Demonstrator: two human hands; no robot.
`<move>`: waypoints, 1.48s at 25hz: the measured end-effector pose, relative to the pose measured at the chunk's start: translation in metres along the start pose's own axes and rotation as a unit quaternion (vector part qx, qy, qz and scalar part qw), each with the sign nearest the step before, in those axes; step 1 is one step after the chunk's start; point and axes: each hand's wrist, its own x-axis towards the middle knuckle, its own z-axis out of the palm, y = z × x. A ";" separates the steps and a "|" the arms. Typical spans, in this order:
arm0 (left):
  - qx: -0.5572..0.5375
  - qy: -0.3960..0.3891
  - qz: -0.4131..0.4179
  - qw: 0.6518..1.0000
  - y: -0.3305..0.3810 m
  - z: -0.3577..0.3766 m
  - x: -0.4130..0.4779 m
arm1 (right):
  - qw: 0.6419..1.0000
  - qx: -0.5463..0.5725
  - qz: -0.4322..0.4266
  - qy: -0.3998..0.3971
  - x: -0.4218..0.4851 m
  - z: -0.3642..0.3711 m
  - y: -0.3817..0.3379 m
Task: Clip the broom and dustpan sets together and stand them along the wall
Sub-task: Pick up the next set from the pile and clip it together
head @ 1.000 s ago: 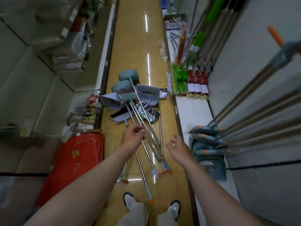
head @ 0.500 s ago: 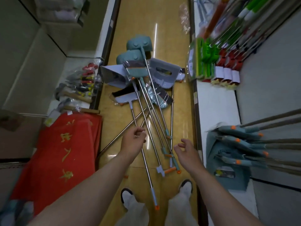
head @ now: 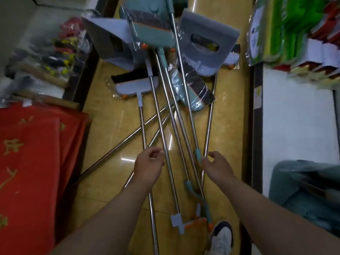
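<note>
Several brooms and dustpans lie in a heap on the yellow floor, their metal handles (head: 161,126) fanning toward me. A grey dustpan (head: 207,43) and a teal broom head (head: 156,35) lie at the far end, and a grey broom head (head: 136,87) sits nearer. My left hand (head: 149,166) hovers with loosely curled fingers over the leftmost handle and holds nothing that I can see. My right hand (head: 219,168) is spread just right of a teal handle grip (head: 197,155), its fingertips close to the grip.
A stack of red printed sheets (head: 33,162) lies on the left, with packaged tools (head: 55,52) behind it. A white ledge (head: 294,116) runs along the right, carrying green-packaged goods (head: 287,24) and teal dustpan sets (head: 303,190). My shoe (head: 220,238) is near the handle ends.
The view has dropped down and closer to the heap. Both hands have come lower over the handles, the right one nearing the teal grip.
</note>
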 end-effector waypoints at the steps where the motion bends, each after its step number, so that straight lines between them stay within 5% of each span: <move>1: 0.000 -0.002 0.004 1.000 -0.007 0.009 0.015 | 1.000 0.000 0.004 -0.003 0.021 0.006 0.006; 10: 0.015 0.006 -0.009 1.000 -0.061 0.051 0.095 | 0.986 0.131 0.042 -0.094 0.149 0.073 0.032; 15: 0.012 -0.009 0.011 1.000 -0.031 0.052 0.110 | 0.991 0.070 0.015 -0.117 0.144 0.060 0.009; 20: -0.025 -0.041 0.030 0.998 0.026 0.067 0.099 | 0.981 0.007 -0.192 0.022 0.088 0.059 -0.017; 23: -0.082 -0.045 -0.013 0.996 0.059 0.081 0.094 | 0.974 0.039 -0.222 0.027 0.053 0.078 -0.024; 31: -0.094 0.119 0.002 0.988 0.084 0.061 0.061 | 0.940 0.057 -0.318 0.110 -0.012 0.089 -0.037; 33: -0.111 0.107 0.006 0.988 0.087 0.056 0.052 | 0.937 0.129 -0.311 0.094 -0.018 0.085 -0.026; 37: -0.121 0.098 0.011 0.988 0.084 0.047 0.052 | 0.964 0.198 -0.152 0.093 0.005 0.058 0.010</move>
